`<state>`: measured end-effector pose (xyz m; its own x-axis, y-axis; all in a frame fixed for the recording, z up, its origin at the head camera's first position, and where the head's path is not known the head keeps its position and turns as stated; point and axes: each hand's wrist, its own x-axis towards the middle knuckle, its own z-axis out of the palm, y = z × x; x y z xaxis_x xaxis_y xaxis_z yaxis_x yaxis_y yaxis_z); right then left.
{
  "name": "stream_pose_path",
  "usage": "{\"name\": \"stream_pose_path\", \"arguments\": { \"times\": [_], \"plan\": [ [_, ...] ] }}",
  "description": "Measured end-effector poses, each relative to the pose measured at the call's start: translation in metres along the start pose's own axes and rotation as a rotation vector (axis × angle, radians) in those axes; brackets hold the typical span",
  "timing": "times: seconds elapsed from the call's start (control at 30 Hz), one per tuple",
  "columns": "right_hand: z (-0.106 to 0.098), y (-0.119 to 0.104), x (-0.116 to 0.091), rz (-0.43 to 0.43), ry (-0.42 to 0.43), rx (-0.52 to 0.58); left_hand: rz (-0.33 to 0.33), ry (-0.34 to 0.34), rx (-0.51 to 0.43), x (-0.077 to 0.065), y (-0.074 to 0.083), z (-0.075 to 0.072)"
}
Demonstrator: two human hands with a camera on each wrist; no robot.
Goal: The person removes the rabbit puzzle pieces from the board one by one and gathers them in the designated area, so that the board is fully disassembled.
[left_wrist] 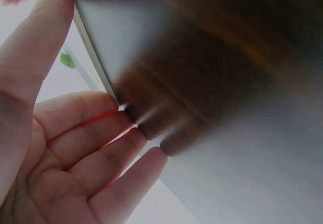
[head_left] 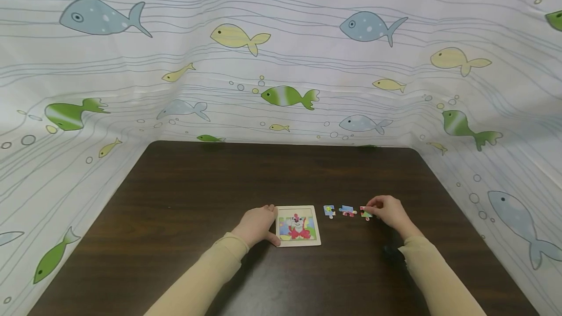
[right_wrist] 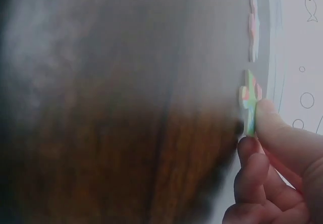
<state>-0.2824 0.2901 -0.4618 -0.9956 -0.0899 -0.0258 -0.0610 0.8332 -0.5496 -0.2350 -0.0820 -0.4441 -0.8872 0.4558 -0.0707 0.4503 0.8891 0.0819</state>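
Observation:
A square wooden puzzle tray (head_left: pixel 317 228) lies on the table, with a picture of a red-and-white cartoon animal filling its lower part. Along the tray's left edge rests my left hand (head_left: pixel 259 223), thumb near the lower corner and fingers near the upper one. The left wrist view shows those fingers (left_wrist: pixel 101 158) nearly straight, their tips down at the tabletop. To the right, my right hand (head_left: pixel 388 211) pinches a green and pink jigsaw piece (right_wrist: pixel 251 105) by its edge, close over the table. Two more jigsaw pieces, a blue-and-yellow one (head_left: pixel 329 211) and a blue-and-pink one (head_left: pixel 348 210), lie between tray and right hand.
The dark wood-grain table (head_left: pixel 197 179) extends around the tray and pieces. A white curtain (head_left: pixel 281 52) printed with fish surrounds its back and sides.

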Motion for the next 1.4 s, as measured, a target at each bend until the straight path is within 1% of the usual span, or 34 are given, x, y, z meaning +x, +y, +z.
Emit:
{"name": "stream_pose_path", "arguments": {
  "times": [0.1,0.4,0.67,0.93,1.2,1.4],
  "plan": [
    [0.001,-0.001,0.0,0.018,0.005,0.001,-0.002,-0.001,-0.001,-0.001,0.001,-0.002],
    [0.003,-0.003,-0.005,0.008,0.016,-0.033,0.004,-0.013,0.001,-0.002,0.004,-0.003],
    [0.003,-0.006,-0.006,0.028,0.037,-0.033,-0.004,-0.019,0.008,-0.001,0.004,-0.003],
    [0.002,-0.008,-0.005,0.003,0.039,-0.032,0.0,-0.011,-0.011,-0.002,0.002,-0.003],
    [0.003,-0.009,-0.004,-0.01,0.045,-0.023,-0.005,-0.009,0.003,-0.001,0.0,-0.002],
    [0.003,-0.01,-0.004,-0.024,0.077,-0.033,-0.009,-0.012,0.0,-0.001,0.0,-0.002]
  ]
}}
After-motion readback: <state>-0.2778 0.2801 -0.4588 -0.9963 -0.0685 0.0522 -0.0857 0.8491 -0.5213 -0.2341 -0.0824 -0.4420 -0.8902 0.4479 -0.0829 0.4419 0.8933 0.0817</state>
